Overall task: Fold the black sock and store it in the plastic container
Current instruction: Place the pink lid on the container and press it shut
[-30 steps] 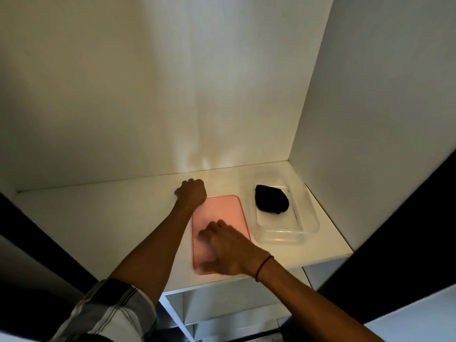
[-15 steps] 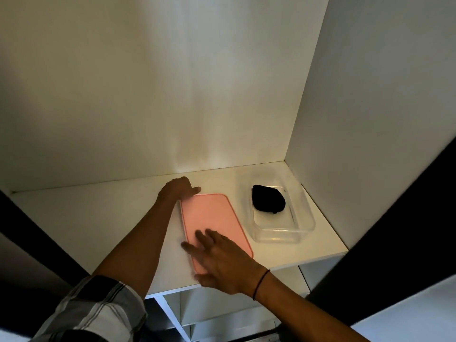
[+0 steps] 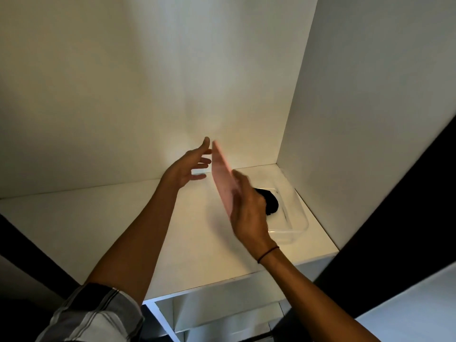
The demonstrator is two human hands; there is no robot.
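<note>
The folded black sock (image 3: 272,204) lies inside the clear plastic container (image 3: 303,219) at the right end of the white shelf; my right hand hides part of both. The pink lid (image 3: 221,175) is up in the air, tilted almost on edge, to the left of the container. My right hand (image 3: 249,214) grips its lower end, blurred by motion. Beside the lid's upper left face is my left hand (image 3: 188,169), its fingers spread. I cannot tell whether they touch the lid.
The white shelf (image 3: 118,218) sits in a cabinet with a back wall and a right side wall (image 3: 357,119) close behind the container. Lower shelves (image 3: 222,314) show beneath the front edge. Dark gaps flank the cabinet.
The pink lid lay flat on the shelf under both hands; it now stands lifted and tilted in my right hand. My left hand rose off the shelf and its fingers spread.
</note>
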